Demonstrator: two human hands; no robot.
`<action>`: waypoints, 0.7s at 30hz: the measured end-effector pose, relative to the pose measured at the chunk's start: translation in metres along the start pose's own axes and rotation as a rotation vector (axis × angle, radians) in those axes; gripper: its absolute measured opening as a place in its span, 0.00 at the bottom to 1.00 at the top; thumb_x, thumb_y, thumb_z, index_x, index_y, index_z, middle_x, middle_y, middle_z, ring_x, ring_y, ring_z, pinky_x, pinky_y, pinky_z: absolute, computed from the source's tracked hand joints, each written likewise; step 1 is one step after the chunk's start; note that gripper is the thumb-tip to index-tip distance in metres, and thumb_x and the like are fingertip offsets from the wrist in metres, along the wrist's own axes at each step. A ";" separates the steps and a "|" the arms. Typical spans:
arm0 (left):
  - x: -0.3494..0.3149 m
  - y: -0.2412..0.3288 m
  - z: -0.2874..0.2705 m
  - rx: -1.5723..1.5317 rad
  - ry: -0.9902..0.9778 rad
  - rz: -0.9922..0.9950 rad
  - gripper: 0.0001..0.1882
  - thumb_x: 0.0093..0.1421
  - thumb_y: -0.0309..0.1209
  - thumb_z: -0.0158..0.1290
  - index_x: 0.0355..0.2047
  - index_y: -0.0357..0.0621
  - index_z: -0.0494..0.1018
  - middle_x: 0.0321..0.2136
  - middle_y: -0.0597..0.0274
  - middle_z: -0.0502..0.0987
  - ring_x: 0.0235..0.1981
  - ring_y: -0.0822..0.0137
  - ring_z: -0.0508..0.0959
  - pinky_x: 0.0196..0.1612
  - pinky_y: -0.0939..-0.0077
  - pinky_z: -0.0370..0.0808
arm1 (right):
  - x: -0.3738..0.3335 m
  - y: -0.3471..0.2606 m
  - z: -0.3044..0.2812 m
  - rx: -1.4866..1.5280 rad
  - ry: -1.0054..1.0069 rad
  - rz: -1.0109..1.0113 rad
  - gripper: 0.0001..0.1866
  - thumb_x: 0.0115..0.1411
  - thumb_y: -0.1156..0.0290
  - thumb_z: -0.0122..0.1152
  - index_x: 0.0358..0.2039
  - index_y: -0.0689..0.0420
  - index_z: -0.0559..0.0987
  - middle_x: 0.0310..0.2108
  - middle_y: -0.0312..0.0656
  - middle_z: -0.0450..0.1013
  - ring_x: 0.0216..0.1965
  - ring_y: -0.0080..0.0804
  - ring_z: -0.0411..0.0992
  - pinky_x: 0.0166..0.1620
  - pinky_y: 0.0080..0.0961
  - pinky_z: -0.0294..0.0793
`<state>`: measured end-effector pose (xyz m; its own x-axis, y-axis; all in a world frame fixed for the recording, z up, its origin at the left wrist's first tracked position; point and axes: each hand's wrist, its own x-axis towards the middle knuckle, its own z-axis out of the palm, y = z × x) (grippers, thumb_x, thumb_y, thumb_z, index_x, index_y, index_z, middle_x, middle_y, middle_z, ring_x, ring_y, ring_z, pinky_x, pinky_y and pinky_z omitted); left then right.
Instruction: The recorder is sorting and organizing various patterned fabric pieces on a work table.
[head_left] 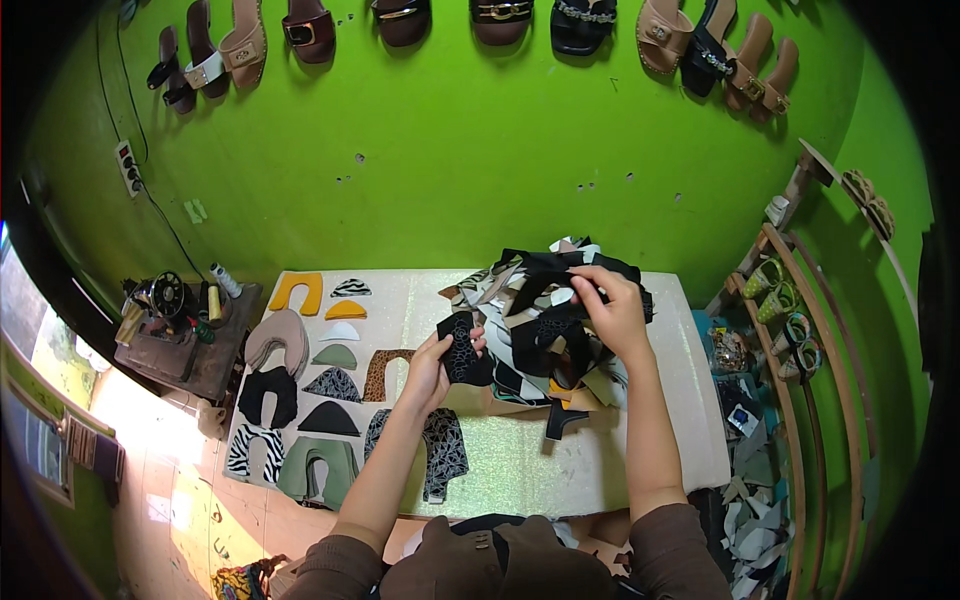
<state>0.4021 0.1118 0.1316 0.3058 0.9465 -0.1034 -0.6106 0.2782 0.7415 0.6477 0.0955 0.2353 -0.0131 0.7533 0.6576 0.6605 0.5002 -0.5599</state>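
My left hand [430, 368] is closed on a black patterned scrap [466, 352], holding it at the left side of a heap of scraps [500, 268]. At the heap's upper right, my right hand [612, 308] pinches the edge of a black strip [545, 290]. The heap mixes black, white, green and other colours, and its pieces overlap so much that most outlines are hidden. Left of my hands lie cut U-shaped pieces, among them a leopard-print one [380, 376], a yellow one [297, 292] and a dark patterned one [445, 455]. Half-round pieces, such as a black one [328, 420], lie between them.
A pale work table [640, 455] carries everything. At left stands a sewing machine [165, 295] on a small dark table, with thread spools [225, 280]. Sandals [305, 35] hang on the green wall. A wooden rack [785, 400] and piled scraps [755, 520] stand at right.
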 end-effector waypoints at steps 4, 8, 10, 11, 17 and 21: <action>0.000 -0.004 -0.014 -0.063 -0.083 -0.059 0.25 0.66 0.41 0.30 0.52 0.30 0.58 0.45 0.43 0.71 0.43 0.56 0.75 0.48 0.64 0.73 | 0.000 -0.024 0.023 0.339 -0.508 0.139 0.09 0.57 0.69 0.56 0.35 0.60 0.77 0.27 0.38 0.75 0.28 0.21 0.71 0.34 0.18 0.68; -0.002 0.001 0.000 0.050 -0.147 -0.159 0.31 0.65 0.50 0.27 0.53 0.35 0.60 0.44 0.46 0.71 0.43 0.56 0.75 0.47 0.63 0.74 | -0.002 -0.015 0.044 0.344 -0.711 0.081 0.10 0.56 0.69 0.57 0.36 0.60 0.77 0.32 0.38 0.76 0.33 0.23 0.72 0.39 0.19 0.69; -0.008 0.008 0.013 0.075 -0.169 -0.218 0.33 0.64 0.53 0.26 0.52 0.36 0.61 0.43 0.47 0.72 0.42 0.58 0.75 0.46 0.64 0.74 | -0.003 -0.004 0.054 0.358 -0.725 0.087 0.10 0.56 0.68 0.57 0.36 0.60 0.78 0.32 0.39 0.76 0.33 0.24 0.73 0.39 0.20 0.70; -0.008 0.008 0.012 0.078 -0.166 -0.219 0.33 0.64 0.53 0.26 0.52 0.36 0.61 0.43 0.47 0.72 0.42 0.58 0.75 0.46 0.64 0.74 | -0.003 0.000 0.058 0.305 -0.765 0.095 0.10 0.56 0.68 0.57 0.36 0.60 0.78 0.32 0.40 0.76 0.34 0.25 0.73 0.40 0.20 0.70; -0.006 0.007 0.014 0.169 -0.301 -0.181 0.25 0.66 0.46 0.32 0.48 0.36 0.64 0.38 0.53 0.74 0.38 0.65 0.77 0.42 0.72 0.75 | -0.005 0.010 0.064 0.243 -0.730 0.048 0.11 0.55 0.67 0.57 0.36 0.59 0.77 0.31 0.40 0.76 0.32 0.28 0.73 0.39 0.22 0.70; 0.001 0.007 0.017 0.259 -0.052 -0.089 0.11 0.62 0.29 0.43 0.41 0.35 0.66 0.29 0.61 0.75 0.27 0.72 0.75 0.33 0.78 0.75 | -0.002 0.027 0.059 0.249 -0.614 0.081 0.12 0.53 0.66 0.60 0.35 0.58 0.76 0.25 0.36 0.74 0.24 0.23 0.69 0.33 0.20 0.69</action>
<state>0.4107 0.1118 0.1485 0.3911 0.9087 -0.1462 -0.3748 0.3023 0.8764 0.6214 0.1325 0.1892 -0.4445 0.8621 0.2434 0.4855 0.4602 -0.7433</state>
